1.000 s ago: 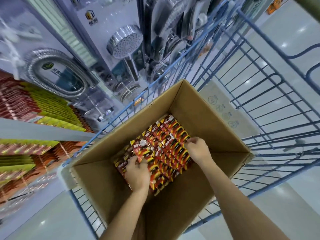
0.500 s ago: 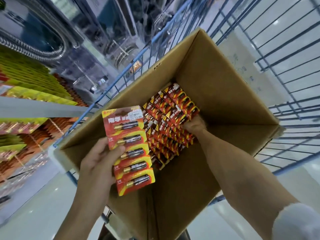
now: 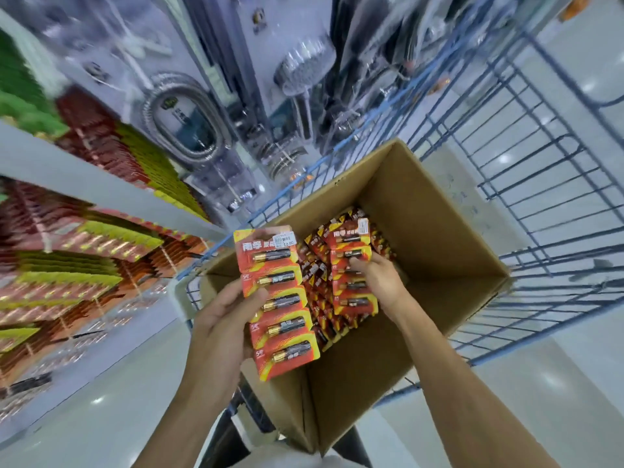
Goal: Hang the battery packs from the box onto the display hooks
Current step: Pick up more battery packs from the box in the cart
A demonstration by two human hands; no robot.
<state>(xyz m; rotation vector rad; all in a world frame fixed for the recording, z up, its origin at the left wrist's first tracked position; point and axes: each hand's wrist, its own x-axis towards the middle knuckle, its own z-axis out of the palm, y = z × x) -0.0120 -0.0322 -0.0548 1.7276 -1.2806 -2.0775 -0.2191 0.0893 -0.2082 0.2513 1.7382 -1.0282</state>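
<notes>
Step in hand: pick-up. My left hand [image 3: 219, 329] grips the 1st strip [image 3: 277, 298] of 5 battery packs over the near-left corner of the box [image 3: 439, 238], long axis near-to-far, header end away from me. My right hand [image 3: 381, 282] pinches the 2nd strip [image 3: 351, 261], parallel, just above the stock [image 3: 322, 327] inside. Next move: swing both left to the display [image 3: 111, 231], header first.

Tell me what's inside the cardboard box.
The cardboard box holds loose red-and-yellow battery packs; the right hand grips one strip over them. What lies beneath is covered; the left hand holds a second strip across their left edge.
</notes>
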